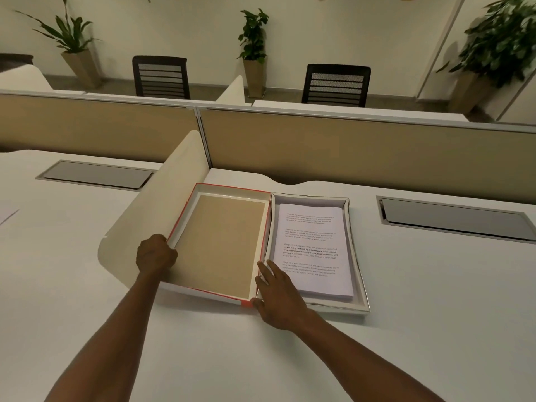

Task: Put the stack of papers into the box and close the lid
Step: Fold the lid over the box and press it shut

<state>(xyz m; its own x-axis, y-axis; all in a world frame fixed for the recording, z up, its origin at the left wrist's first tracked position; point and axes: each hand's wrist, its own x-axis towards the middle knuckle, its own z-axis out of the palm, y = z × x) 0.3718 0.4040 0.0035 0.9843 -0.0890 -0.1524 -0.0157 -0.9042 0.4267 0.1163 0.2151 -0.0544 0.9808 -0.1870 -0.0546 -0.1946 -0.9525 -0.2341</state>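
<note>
A stack of printed papers point(313, 248) lies flat inside the white box point(358, 253) on the desk. Beside it on the left lies the lid point(223, 245), upside down, brown inside with a red outer edge, its right wall against the box's left wall. My left hand point(155, 253) grips the lid's left wall near its front corner. My right hand point(278, 294) rests with spread fingers on the lid's front right corner, where lid and box meet, thumb at the red corner.
A curved cream divider panel point(156, 210) stands just left of the lid, behind my left hand. A tan partition point(348, 146) runs along the desk's back. Grey cable hatches point(95, 175) point(455, 219) are set into the desk left and right.
</note>
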